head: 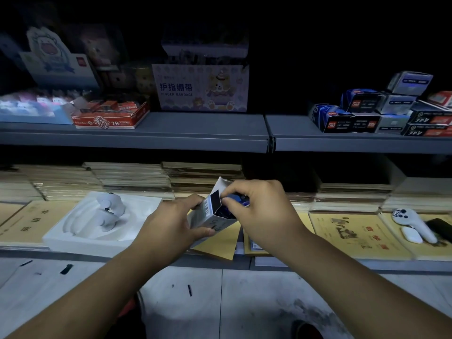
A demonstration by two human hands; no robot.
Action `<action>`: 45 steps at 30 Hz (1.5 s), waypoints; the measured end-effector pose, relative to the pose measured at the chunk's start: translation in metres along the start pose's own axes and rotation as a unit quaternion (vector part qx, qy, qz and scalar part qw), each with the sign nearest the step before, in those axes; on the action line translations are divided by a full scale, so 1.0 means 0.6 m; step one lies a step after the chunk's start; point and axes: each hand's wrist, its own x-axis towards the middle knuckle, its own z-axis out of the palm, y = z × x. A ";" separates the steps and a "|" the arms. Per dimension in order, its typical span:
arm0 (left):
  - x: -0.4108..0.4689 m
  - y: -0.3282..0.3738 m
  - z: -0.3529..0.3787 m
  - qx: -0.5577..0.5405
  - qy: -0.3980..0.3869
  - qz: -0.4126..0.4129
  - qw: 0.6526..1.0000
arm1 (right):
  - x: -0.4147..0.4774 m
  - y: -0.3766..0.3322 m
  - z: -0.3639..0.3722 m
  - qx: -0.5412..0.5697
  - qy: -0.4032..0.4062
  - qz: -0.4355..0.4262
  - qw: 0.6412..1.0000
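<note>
1. The two bare forearms come up from the bottom corners of the frame and meet at its centre, over the grey floor.
2. The left hand (171,221) grips one small white-and-grey cardboard box (209,215), thumb along the near face and fingers curled round the far one.
3. The right hand (264,211) has its fingers bent at the box mouth and pinches the small blue pieces (238,201) showing there, possibly clips. They are too blurred to count.
4. The key relation is how the box lies. It sits tilted between the hands at frame centre, its long axis running roughly left to right. The closed end is in the left palm and the open end, top flap raised, faces the right hand. The right hand is therefore nearer the opening, and I judge that any move into or out of the box goes along that axis while the left hand steadies it.
5. In the hands there are one box, one raised flap and one cluster of blue pieces.
6. Left of centre lies one white moulded foam tray (73,237) holding one white rounded device (110,209).
7. At the right, one white handled gadget (414,225) rests on the yellow paper exercise books (354,233).
8. On the grey metal upper shelf (195,128):
   - one pastel finger-bandage carton (200,88) at upper centre;
   - one red 2B display box (110,117) at upper left;
   - a pile of small blue, grey and black cartons (381,111) at upper right. I count at least eight, and the pile runs on past the frame edge.
</note>
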 end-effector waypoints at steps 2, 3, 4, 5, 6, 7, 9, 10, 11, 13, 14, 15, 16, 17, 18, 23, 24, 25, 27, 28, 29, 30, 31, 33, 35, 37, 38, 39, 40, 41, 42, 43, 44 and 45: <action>-0.004 0.009 0.001 0.008 0.005 0.013 1.000 | -0.002 -0.004 0.003 -0.018 0.000 -0.012 1.000; -0.005 0.012 0.001 0.013 0.008 0.021 1.000 | -0.002 -0.006 0.004 -0.032 0.000 -0.022 0.999; -0.006 0.015 0.000 0.016 0.010 0.026 0.999 | -0.002 -0.010 0.004 -0.043 -0.006 -0.029 0.999; -0.007 0.017 0.000 0.019 0.012 0.029 0.999 | -0.003 -0.014 0.003 -0.052 -0.017 -0.033 0.998; -0.008 0.018 -0.001 0.022 0.013 0.031 0.999 | -0.003 -0.016 0.001 -0.060 -0.032 -0.032 0.997; -0.008 0.017 -0.003 0.028 0.011 0.030 0.999 | -0.002 -0.017 -0.001 -0.068 -0.049 -0.027 0.996; -0.007 0.014 -0.005 0.046 0.006 0.034 0.998 | 0.000 -0.016 -0.004 -0.073 -0.089 -0.010 0.993; -0.008 0.014 -0.007 0.054 0.004 0.037 0.998 | 0.000 -0.015 -0.005 -0.066 -0.112 -0.001 0.991; -0.008 0.015 -0.008 0.059 0.002 0.038 0.998 | -0.001 -0.015 -0.005 -0.062 -0.137 0.005 0.989; -0.012 0.020 -0.009 0.062 -0.007 0.038 0.997 | -0.006 -0.016 -0.005 -0.061 -0.185 0.011 0.981; -0.014 0.023 -0.009 0.065 -0.012 0.041 0.997 | -0.009 -0.017 -0.005 -0.056 -0.205 0.017 0.977; -0.014 0.023 -0.007 0.073 -0.017 0.046 0.996 | -0.010 -0.016 -0.005 -0.051 -0.219 0.029 0.974; -0.015 0.024 -0.005 0.081 -0.019 0.053 0.995 | -0.012 -0.017 -0.005 -0.049 -0.232 0.039 0.971; -0.016 0.023 -0.004 0.086 -0.019 0.057 0.994 | -0.012 -0.016 -0.006 -0.052 -0.245 0.046 0.967; -0.016 0.022 -0.003 0.089 -0.018 0.061 0.994 | -0.013 -0.016 -0.007 -0.050 -0.262 0.051 0.963; -0.015 0.022 -0.003 0.095 -0.008 0.080 0.992 | -0.015 -0.022 -0.009 0.004 -0.310 0.062 0.949; -0.016 0.023 -0.004 0.099 -0.005 0.084 0.992 | -0.014 -0.023 -0.008 0.010 -0.317 0.067 0.946; -0.018 0.024 -0.004 0.102 -0.005 0.085 0.991 | -0.015 -0.023 -0.008 0.014 -0.323 0.068 0.944; -0.019 0.024 -0.005 0.110 -0.006 0.084 0.990 | -0.018 -0.024 -0.006 0.021 -0.331 0.065 0.941; -0.019 0.023 -0.006 0.108 -0.006 0.083 0.991 | -0.022 -0.026 -0.004 0.023 -0.330 0.067 0.942; -0.018 0.022 -0.007 0.101 -0.005 0.083 0.991 | -0.025 -0.026 0.000 0.020 -0.325 0.070 0.943; -0.017 0.022 -0.008 0.094 -0.005 0.083 0.992 | -0.029 -0.025 0.005 0.004 -0.318 0.071 0.945; -0.016 0.021 -0.008 0.088 -0.006 0.079 0.993 | -0.031 -0.025 0.010 -0.024 -0.304 0.063 0.950; -0.015 0.020 -0.009 0.076 -0.006 0.067 0.995 | -0.034 -0.025 0.018 -0.059 -0.256 0.035 0.964; -0.013 0.018 -0.009 0.047 -0.003 0.052 0.998 | -0.033 -0.025 0.022 -0.044 -0.201 0.011 0.979; -0.010 0.014 -0.010 0.014 0.001 0.037 0.999 | -0.031 -0.026 0.023 -0.063 -0.159 -0.020 0.985; -0.009 0.014 -0.010 0.001 0.002 0.034 0.999 | -0.031 -0.027 0.024 -0.083 -0.143 -0.035 0.986; -0.009 0.014 -0.011 -0.010 0.002 0.032 0.999 | -0.031 -0.028 0.025 -0.102 -0.127 -0.051 0.985; -0.009 0.015 -0.012 -0.022 -0.001 0.029 0.999 | -0.032 -0.029 0.027 -0.115 -0.114 -0.067 0.985; -0.009 0.017 -0.013 -0.035 -0.005 0.025 0.999 | -0.035 -0.030 0.028 -0.116 -0.113 -0.078 0.984; -0.009 0.020 -0.014 -0.047 -0.008 0.021 0.999 | -0.037 -0.030 0.029 -0.103 -0.121 -0.082 0.984; -0.008 0.022 -0.015 -0.059 -0.012 0.015 0.998 | -0.040 -0.030 0.030 -0.084 -0.131 -0.080 0.985; -0.008 0.024 -0.017 -0.069 -0.014 0.009 0.997 | -0.041 -0.028 0.030 -0.072 -0.133 -0.080 0.985; -0.007 0.027 -0.018 -0.078 -0.014 0.004 0.997 | -0.040 -0.025 0.031 -0.069 -0.124 -0.091 0.986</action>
